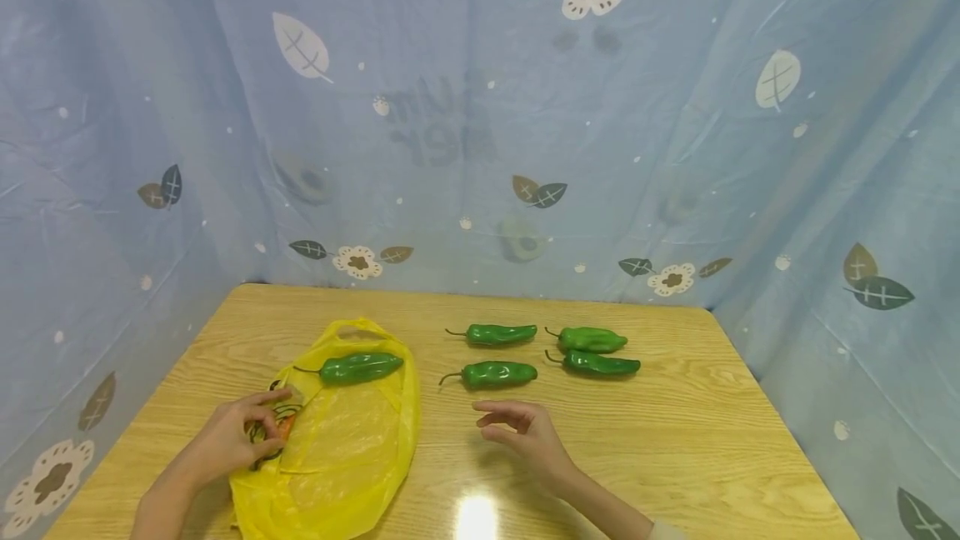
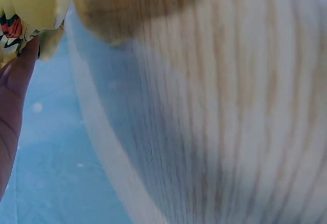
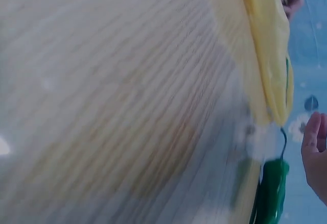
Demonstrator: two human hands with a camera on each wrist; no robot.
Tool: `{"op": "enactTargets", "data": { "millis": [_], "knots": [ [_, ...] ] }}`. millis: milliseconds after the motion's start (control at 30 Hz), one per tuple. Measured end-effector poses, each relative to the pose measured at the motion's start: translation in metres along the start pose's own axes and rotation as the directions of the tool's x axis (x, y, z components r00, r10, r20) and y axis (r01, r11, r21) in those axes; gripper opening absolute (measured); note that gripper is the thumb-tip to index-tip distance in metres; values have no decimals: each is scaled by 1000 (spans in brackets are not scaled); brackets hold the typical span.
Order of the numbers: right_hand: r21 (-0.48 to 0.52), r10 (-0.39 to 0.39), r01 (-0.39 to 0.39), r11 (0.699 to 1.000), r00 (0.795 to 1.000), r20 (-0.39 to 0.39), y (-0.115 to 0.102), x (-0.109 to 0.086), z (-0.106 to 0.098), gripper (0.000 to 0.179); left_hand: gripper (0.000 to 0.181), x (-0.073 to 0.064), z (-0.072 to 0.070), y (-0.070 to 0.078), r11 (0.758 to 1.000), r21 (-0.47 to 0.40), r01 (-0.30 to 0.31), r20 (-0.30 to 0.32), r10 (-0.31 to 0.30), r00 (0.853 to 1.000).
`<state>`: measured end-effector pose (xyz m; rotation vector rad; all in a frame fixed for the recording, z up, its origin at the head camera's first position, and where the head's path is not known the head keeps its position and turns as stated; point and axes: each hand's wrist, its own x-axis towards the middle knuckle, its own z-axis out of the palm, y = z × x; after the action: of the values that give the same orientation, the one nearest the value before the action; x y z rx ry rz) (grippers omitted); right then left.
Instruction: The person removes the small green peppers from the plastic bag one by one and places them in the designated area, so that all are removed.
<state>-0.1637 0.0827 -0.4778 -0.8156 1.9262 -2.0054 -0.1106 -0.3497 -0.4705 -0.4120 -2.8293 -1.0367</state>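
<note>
My left hand (image 1: 234, 433) pinches the left side of a yellow plastic bag (image 1: 352, 440), where a printed patch in black and orange shows by the fingers. The bag lies spread on the table, with its loop handle toward the back. One long green pepper (image 1: 362, 368) rests on the bag's far part, its stem pointing left. Right of the bag, my right hand (image 1: 528, 438) is held over the table with fingers loosely bent and nothing in them. Just beyond it lies another green pepper (image 1: 498, 375), also visible in the right wrist view as a green pepper (image 3: 273, 193).
Farther back lies a green pepper (image 1: 501, 334). To its right, two more peppers lie close together, a lighter one (image 1: 592, 339) behind a darker one (image 1: 600, 363). The wooden table (image 1: 697, 440) is bordered by a blue patterned curtain (image 1: 450, 148) at the back and sides.
</note>
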Motion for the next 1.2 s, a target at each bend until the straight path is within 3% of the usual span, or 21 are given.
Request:
{"op": "enactTargets", "data": {
  "millis": [267,633,833,1033,1200],
  "knots": [
    [-15,76,-75,997,996,44,3,31,37,33,28,-1,-1,0,1000,8,6,5,-6,1000],
    [12,15,-17,1000,989,149,11,67,72,32,26,0,0,0,1000,7,4,10,-4,1000],
    [-13,28,-27,1000,994,105,13,84,80,30,26,2,2,-1,1000,9,-16,0,16,1000],
    [0,-10,10,1000,999,52,20,107,84,31,27,3,3,0,1000,18,-25,-17,25,1000],
    [4,18,-18,1000,1000,-16,19,123,91,34,28,1,3,-1,999,28,-36,-34,37,999]
  ]
}}
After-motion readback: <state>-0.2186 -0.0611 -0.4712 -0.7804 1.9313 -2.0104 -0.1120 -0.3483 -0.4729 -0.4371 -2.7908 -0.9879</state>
